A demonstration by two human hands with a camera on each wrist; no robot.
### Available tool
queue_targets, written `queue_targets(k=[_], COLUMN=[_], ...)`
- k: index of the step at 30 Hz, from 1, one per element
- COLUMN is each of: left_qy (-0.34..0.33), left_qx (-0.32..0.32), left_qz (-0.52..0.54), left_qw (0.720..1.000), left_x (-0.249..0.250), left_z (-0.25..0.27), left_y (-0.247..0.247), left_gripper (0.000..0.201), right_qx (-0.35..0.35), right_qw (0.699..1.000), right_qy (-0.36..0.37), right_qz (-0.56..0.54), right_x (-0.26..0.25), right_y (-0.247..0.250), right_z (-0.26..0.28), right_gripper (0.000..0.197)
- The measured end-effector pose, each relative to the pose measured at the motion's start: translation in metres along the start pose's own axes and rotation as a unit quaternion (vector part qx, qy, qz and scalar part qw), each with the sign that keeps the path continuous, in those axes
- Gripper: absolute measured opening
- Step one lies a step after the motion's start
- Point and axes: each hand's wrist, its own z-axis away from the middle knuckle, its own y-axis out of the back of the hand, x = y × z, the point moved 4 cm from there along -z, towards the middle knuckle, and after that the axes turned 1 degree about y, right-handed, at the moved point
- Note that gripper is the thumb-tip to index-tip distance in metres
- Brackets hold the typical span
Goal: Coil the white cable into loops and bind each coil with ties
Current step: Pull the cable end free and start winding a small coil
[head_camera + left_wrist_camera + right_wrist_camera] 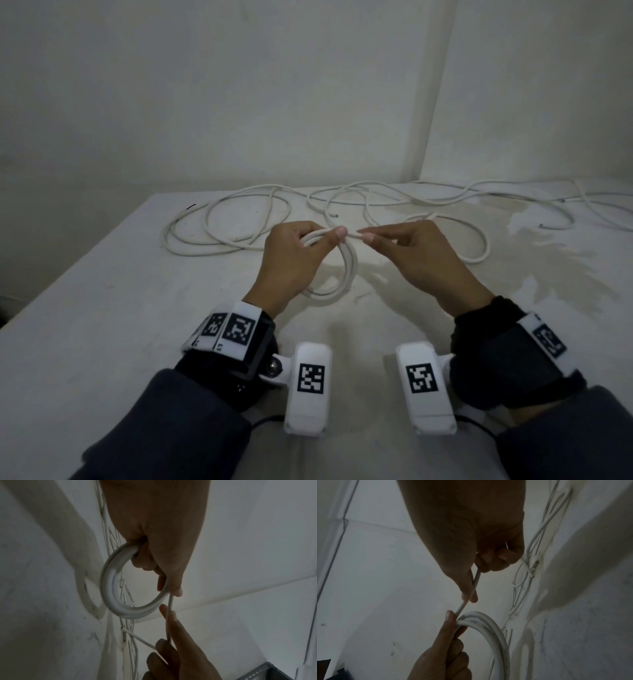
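Observation:
My left hand (301, 246) grips a small coil of white cable (349, 270) of several loops, held above the white table (102, 325). The same coil (113, 588) hangs from its curled fingers in the left wrist view, thumb pressed on top. My right hand (407, 246) pinches the free strand (356, 235) just right of the coil between thumb and forefinger. In the right wrist view that strand (471, 592) runs from my fingers down to the coil (489, 627). The rest of the cable (472, 253) trails right from my right hand. No ties show.
Loose white cable (233, 219) sprawls in wide loops across the table's far half, up to the wall. A small black mark (190, 206) lies near the far left edge. A grey metal bracket (267, 672) shows low in the left wrist view.

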Motion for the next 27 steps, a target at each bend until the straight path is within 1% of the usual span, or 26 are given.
queue_targets(k=[2,4,5,7,8,9,10,11,12,14,16,18,20,22,23,25,27], left_qy=[0.004,-0.005,-0.013,-0.031,-0.037,-0.038,-0.035,-0.027,-0.015,0.008,0.035,0.054,0.063,0.070,0.076,0.090,0.112], left_qx=[0.000,-0.014,-0.020,-0.016,-0.008,-0.001,0.005,0.011,0.021,0.046,0.064,0.075,0.076,0.072,0.069,0.057,0.039], left_qz=[-0.006,-0.034,-0.046,-0.049,-0.040,-0.024,0.000,0.029,0.057,0.103,0.152,0.194,0.220,0.241,0.247,0.260,0.292], left_qw=[1.000,0.999,0.999,0.998,0.998,0.999,0.999,0.999,0.998,0.994,0.986,0.977,0.970,0.965,0.963,0.960,0.949], left_x=[-0.001,0.000,0.002,0.005,0.007,0.008,0.010,0.012,0.014,0.016,0.015,0.014,0.013,0.012,0.012,0.010,0.008], left_z=[0.000,0.000,0.000,0.001,0.001,0.000,-0.001,-0.001,-0.001,-0.001,0.001,0.002,0.002,0.003,0.004,0.006,0.007], left_y=[0.000,-0.001,-0.002,-0.002,-0.001,0.000,0.002,0.003,0.003,0.003,0.002,0.003,0.003,0.001,0.000,-0.002,-0.004], left_gripper=[0.036,0.031,0.029,0.028,0.029,0.031,0.031,0.029,0.026,0.024,0.026,0.030,0.032,0.032,0.032,0.033,0.038], right_qx=[-0.023,-0.049,-0.051,-0.031,-0.011,0.008,0.018,0.013,0.004,-0.006,-0.030,-0.039,-0.057,-0.094,-0.117,-0.170,-0.220], right_qw=[0.998,0.986,0.978,0.962,0.961,0.966,0.977,0.989,0.996,0.988,0.961,0.930,0.910,0.892,0.876,0.839,0.808], right_qy=[-0.016,-0.029,-0.022,0.025,0.058,0.084,0.096,0.093,0.088,0.074,0.038,-0.002,-0.021,-0.048,-0.069,-0.100,-0.116], right_qz=[0.052,0.155,0.203,0.269,0.271,0.246,0.190,0.111,0.024,-0.135,-0.271,-0.365,-0.410,-0.439,-0.463,-0.507,-0.534], right_x=[-0.001,0.000,-0.002,-0.011,-0.015,-0.016,-0.017,-0.017,-0.016,-0.015,-0.017,-0.022,-0.023,-0.024,-0.023,-0.021,-0.021], right_y=[0.001,0.003,0.006,0.010,0.012,0.012,0.012,0.010,0.006,-0.004,-0.015,-0.023,-0.027,-0.031,-0.034,-0.040,-0.043], right_z=[0.001,0.001,0.002,0.003,0.003,0.002,0.000,-0.001,-0.001,-0.001,0.002,0.007,0.009,0.010,0.011,0.013,0.015], right_gripper=[0.019,0.024,0.025,0.024,0.022,0.018,0.014,0.014,0.018,0.021,0.019,0.013,0.013,0.007,0.009,0.024,0.033])
